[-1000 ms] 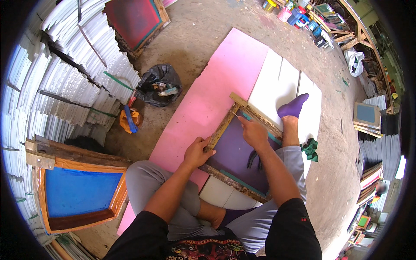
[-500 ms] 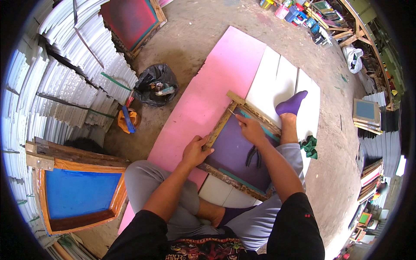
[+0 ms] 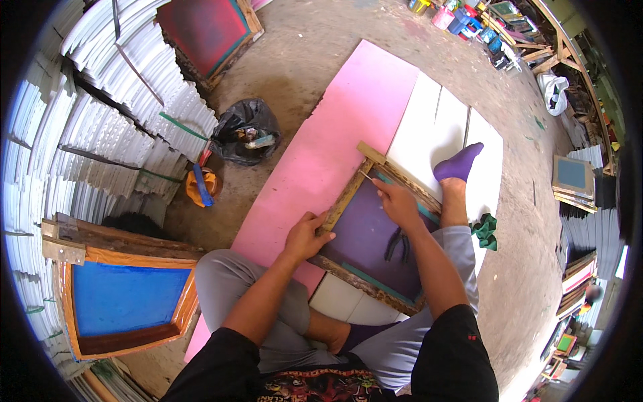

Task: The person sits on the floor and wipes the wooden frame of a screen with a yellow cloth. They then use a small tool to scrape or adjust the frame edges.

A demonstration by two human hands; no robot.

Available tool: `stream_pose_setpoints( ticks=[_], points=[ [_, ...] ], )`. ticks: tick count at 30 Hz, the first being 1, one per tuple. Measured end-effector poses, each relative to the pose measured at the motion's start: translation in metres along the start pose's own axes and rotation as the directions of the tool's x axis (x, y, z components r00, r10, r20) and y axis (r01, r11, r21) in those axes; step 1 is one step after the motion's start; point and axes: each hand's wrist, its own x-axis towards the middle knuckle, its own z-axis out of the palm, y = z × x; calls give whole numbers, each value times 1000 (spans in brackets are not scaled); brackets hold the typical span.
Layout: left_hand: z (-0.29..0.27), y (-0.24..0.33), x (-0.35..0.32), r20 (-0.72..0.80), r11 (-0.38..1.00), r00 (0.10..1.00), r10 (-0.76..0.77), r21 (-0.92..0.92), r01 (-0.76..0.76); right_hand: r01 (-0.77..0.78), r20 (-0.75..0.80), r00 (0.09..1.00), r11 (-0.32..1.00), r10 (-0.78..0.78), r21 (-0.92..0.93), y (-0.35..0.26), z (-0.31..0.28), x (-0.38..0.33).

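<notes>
A wooden screen-printing frame (image 3: 347,195) with purple mesh (image 3: 368,224) and teal strips along its inner edges lies tilted before me. My left hand (image 3: 305,236) grips its left side bar, thumb on top and fingers at the outer edge. My right hand (image 3: 398,203) is closed on a thin, light-coloured tool (image 3: 366,175); its tip rests at the frame's far left corner, and its handle is hidden in my fist. A pair of black-handled pliers (image 3: 397,246) lies on the mesh near my right forearm.
Pink (image 3: 301,151) and white boards (image 3: 429,124) lie under the frame. A blue-mesh frame (image 3: 130,295) stands at left, near stacked white sheets (image 3: 107,120). Beyond are a black rubbish bag (image 3: 246,127) and an orange container (image 3: 203,186). Green cloth (image 3: 485,232) lies beside my leg.
The view has shifted slightly, so the scene sits a little to the right. Both hands keep their holds; the tool tip stays near the frame's far left corner.
</notes>
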Motion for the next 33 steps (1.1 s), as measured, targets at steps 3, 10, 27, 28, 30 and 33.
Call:
stream_pose_setpoints(
  ticks=[3, 10, 27, 28, 30, 33],
  points=[
    [-2, 4, 0, 11, 999, 1000, -16, 28, 16, -4, -15, 1000, 1000, 4, -28, 3, 4, -7],
    [-4, 6, 0, 19, 999, 1000, -13, 37, 12, 50, 7, 999, 958, -50, -282, -16, -8, -5],
    [-3, 8, 1, 0, 999, 1000, 7, 36, -7, -69, 131, 989, 997, 65, 21, -6, 4, 5],
    [-5, 7, 1, -4, 999, 1000, 7, 40, -6, -65, 147, 986, 992, 80, -104, -13, 0, 4],
    [-5, 9, -1, -5, 999, 1000, 2, 37, -1, -53, 177, 977, 934, 122, -353, -39, -14, -4],
    [1, 8, 2, -22, 998, 999, 34, 62, -32, -89, 125, 988, 994, 95, -57, 0, 10, -3]
  ],
)
